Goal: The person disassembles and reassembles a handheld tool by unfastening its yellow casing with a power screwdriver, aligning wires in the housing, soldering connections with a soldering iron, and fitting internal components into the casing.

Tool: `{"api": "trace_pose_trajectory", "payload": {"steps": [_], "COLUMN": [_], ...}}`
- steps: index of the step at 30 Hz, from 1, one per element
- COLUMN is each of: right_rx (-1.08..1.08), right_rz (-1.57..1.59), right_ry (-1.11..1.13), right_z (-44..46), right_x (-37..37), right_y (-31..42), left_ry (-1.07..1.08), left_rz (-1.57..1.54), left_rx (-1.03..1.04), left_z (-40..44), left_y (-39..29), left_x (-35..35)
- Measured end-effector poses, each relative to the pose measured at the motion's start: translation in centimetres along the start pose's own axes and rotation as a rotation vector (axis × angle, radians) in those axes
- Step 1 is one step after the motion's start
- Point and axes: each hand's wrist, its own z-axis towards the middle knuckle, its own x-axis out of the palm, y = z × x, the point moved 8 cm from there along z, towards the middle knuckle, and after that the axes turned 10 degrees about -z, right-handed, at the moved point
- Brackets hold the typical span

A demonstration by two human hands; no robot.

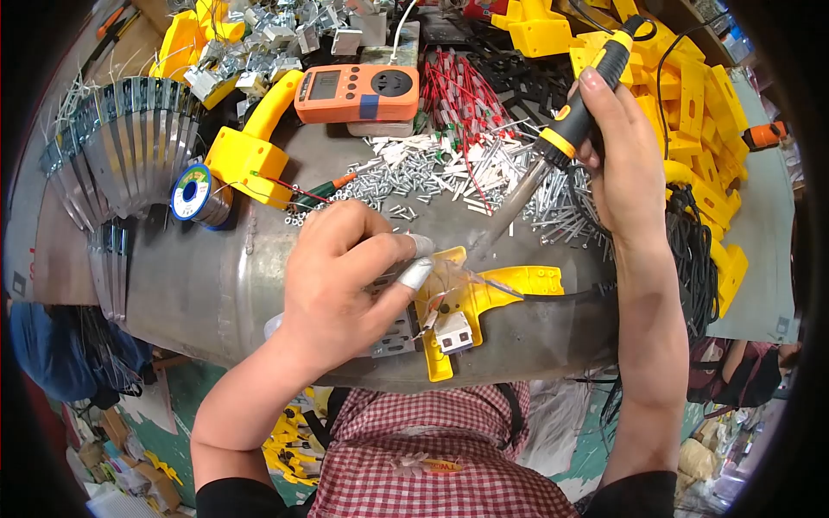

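My right hand (pixel 629 160) is wrapped round the black-and-yellow handle of a soldering iron (pixel 558 138), whose metal shaft points down and left. Faint smoke hangs around its tip. Below the tip lies an open yellow plastic housing half (pixel 496 292) with wires inside and a small white block (pixel 453 333) with dark holes. My left hand (pixel 345 272) is at the housing's left side, thumb and forefinger pinched together. White coverings wrap those fingertips; whatever they grip is too small to name. A slotted metal plate (pixel 394 338) lies partly hidden beneath this hand.
An orange multimeter (pixel 357 92) stands at the back. Near it are screws (pixel 389 177), red wires (pixel 458 91) and a yellow housing with a handle (pixel 246 164). A solder spool (pixel 200 197) sits beside fanned metal strips (pixel 138 138). Yellow housings (pixel 691 112) pile up at right.
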Motion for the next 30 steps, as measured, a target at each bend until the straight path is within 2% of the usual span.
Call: {"api": "trace_pose_trajectory", "payload": {"steps": [15,20,30], "right_rx": [0.014,-0.047,-0.119], "right_rz": [-0.026,-0.094,-0.09], "right_ry": [-0.036,0.074,0.075], "right_z": [-0.3,-1.3,-1.6], "right_x": [-0.7,1.4,1.7], "right_y": [0.6,2.1,3.0], "left_ry": [0.021,0.053,0.064], "left_rz": [-0.112,-0.137,-0.088], "left_rx": [-0.061,-0.053,-0.025], "left_z": [-1.0,-1.3,-1.3], "left_y": [0.4,0.5,0.3], "left_x": [0.0,0.4,0.5]}}
